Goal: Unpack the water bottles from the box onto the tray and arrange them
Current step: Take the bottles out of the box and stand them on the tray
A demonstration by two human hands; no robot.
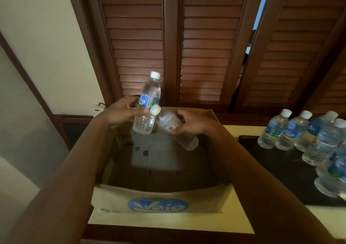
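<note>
**Inspector A:** We record two clear plastic water bottles with white caps held above the open cardboard box (159, 197). The first bottle (148, 105) stands nearly upright, cap tilted slightly to the right, and carries a blue and green label around its middle. The second bottle (176, 128) lies tilted, cap up and to the left, base down and to the right; its cap sits just against the lower body of the first.

**Inspector B:** We confirm. The left hand (121, 112) is curled around the first bottle at label height, thumb in front and fingers behind. The right hand (192, 123) is closed over the middle of the second bottle, so its label is mostly covered; we see only small red marks there.

**Inspector A:** Below both hands, the box interior looks dark and we see no bottles in it. To the right of the right hand, a group of similar bottles (307, 137) stands on a dark tray (277, 168), well apart from the box.

**Inspector B:** As to writing: the near wall of the box bears a blue oval with pale lettering that we read as "Waig". A like word shows on one standing bottle's blue label, and another shows "OK". The held bottle's label is too blurred to read.
</note>
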